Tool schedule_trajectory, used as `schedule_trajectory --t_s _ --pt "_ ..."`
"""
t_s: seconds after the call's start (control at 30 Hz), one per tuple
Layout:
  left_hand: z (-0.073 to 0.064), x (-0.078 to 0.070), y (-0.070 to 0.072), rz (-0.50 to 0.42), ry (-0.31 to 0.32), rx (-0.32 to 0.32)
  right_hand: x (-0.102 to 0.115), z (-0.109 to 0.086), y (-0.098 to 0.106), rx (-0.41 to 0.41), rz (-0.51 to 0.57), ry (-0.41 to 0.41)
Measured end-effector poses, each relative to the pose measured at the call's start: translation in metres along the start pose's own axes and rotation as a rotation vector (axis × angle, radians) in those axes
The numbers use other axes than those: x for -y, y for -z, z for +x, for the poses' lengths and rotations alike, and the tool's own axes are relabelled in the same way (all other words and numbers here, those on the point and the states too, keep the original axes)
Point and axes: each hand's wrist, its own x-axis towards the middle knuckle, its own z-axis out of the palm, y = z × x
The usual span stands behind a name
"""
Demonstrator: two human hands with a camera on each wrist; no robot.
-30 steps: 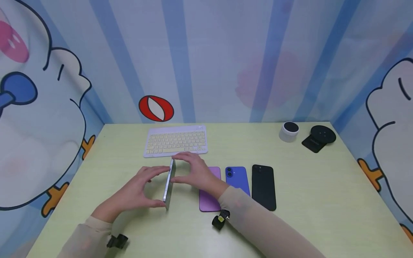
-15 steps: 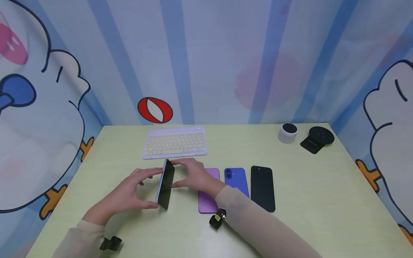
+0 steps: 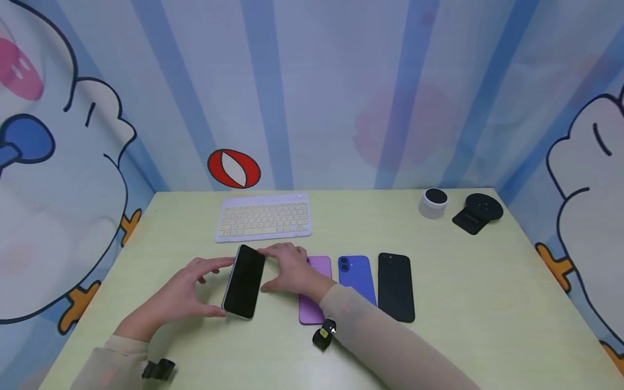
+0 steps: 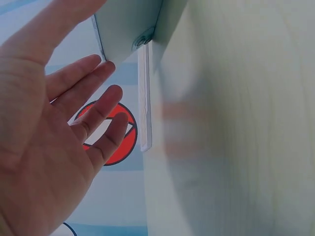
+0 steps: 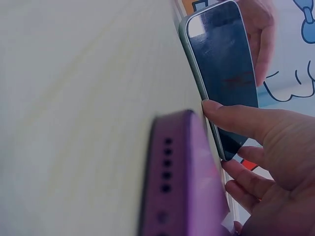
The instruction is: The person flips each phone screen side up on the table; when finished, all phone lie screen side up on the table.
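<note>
A smartphone (image 3: 245, 281) with its dark screen up leans over the table, its left long edge raised and its right edge low. My left hand (image 3: 177, 292) spans that raised edge, thumb at the near corner and a fingertip at the far one. In the left wrist view, the pale back (image 4: 128, 24) and part of a camera ring show above the fingers. My right hand (image 3: 292, 273) lies at the right side, index finger touching the far corner. In the right wrist view, its thumb (image 5: 236, 118) crosses the phone's edge; firm contact there cannot be told.
A purple phone (image 3: 312, 313) lies partly under my right forearm. Beside it are a blue phone (image 3: 358, 276) and a black phone (image 3: 396, 287). Behind stands a lilac keyboard (image 3: 263, 216). Back right hold a white round device (image 3: 433, 203) and a black folding charger stand (image 3: 480, 210).
The phone has tipped from nearly on edge to leaning back, so its screen now faces up. My left hand has moved left with the raised edge. The right hand has shifted slightly nearer.
</note>
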Motion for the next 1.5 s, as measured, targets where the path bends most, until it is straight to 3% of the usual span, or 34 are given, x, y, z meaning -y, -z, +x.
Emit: schedule_trajectory --t_s 0.23,0.33,0.83,1.0,1.27,1.5 --pt "-0.005 0.002 -0.002 0.033 0.024 0.013 0.006 -0.002 -0.002 0.020 -0.018 -0.027" --pt "-0.005 -0.001 -0.002 0.086 0.035 0.019 0.006 -0.001 -0.001 0.026 -0.024 -0.032" --pt "0.010 0.001 -0.013 0.316 0.065 0.094 0.002 0.000 0.001 0.046 -0.049 -0.003" --pt "0.014 0.000 -0.012 0.318 0.057 0.105 0.000 -0.003 0.004 0.059 -0.077 0.008" --pt "0.015 -0.012 -0.012 0.368 0.060 0.046 -0.009 -0.008 0.023 0.093 -0.089 0.013" --pt "0.024 -0.038 -0.023 0.304 0.065 0.037 -0.025 -0.026 0.038 0.090 -0.132 0.027"
